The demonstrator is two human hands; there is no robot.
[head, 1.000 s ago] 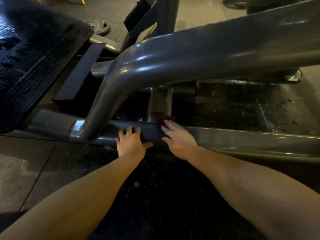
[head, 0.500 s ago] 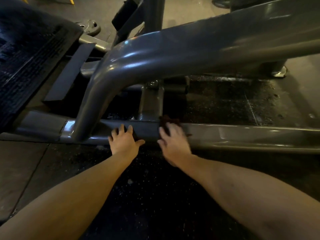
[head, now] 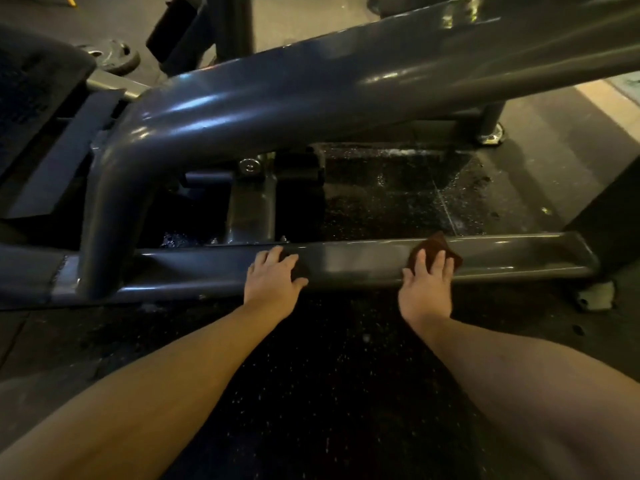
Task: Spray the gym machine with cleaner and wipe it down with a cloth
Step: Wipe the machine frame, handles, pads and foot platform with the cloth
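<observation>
The gym machine has a thick grey frame tube (head: 311,98) slanting overhead and a low horizontal base bar (head: 360,265) running across the floor. My right hand (head: 427,289) presses a dark reddish-brown cloth (head: 438,249) flat onto the base bar, fingers straight. My left hand (head: 273,282) rests on the same bar further left, fingers spread, with something dark under the fingertips that I cannot make out. No spray bottle shows.
A black footplate (head: 31,109) slopes at the left, with a weight plate (head: 110,57) on the floor behind it. Speckled black rubber flooring (head: 381,188) lies under the frame. The base bar ends at the right near a rubber foot (head: 594,296).
My right hand has slid the cloth to the right along the base bar, away from my left hand. The left hand stays pressed on the bar.
</observation>
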